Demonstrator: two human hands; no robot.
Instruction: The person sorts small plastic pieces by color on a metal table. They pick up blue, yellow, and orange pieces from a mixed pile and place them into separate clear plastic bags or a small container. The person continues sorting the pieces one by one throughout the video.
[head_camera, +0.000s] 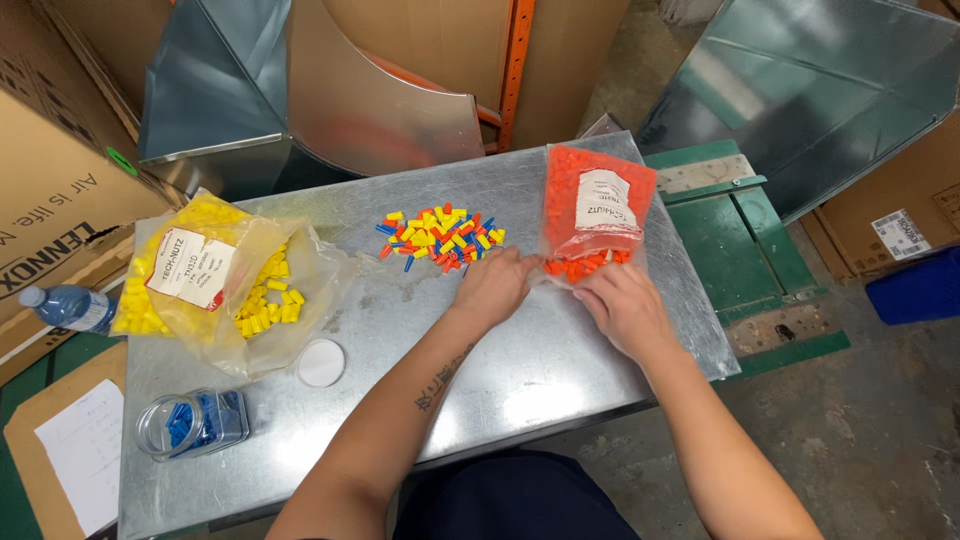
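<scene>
Both hands, left hand (492, 285) and right hand (622, 303), had fingers pinching the orange connector bag's (597, 212) open mouth near the desk's (520, 370) right edge; bare metal lay toward the near edge.

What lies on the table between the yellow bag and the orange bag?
In the head view, a loose pile of mixed yellow, red and blue connectors lies between yellow bag and orange bag.

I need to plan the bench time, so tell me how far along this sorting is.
Looks early to midway. Done: yellow caps sit in the yellow bag, blue ones in the clear jar, its white lid off. In hand: the left hand and right hand are at the mouth of the orange bag. Left: the mixed pile of yellow, orange, red and blue caps lies unsorted on the metal table.
</scene>
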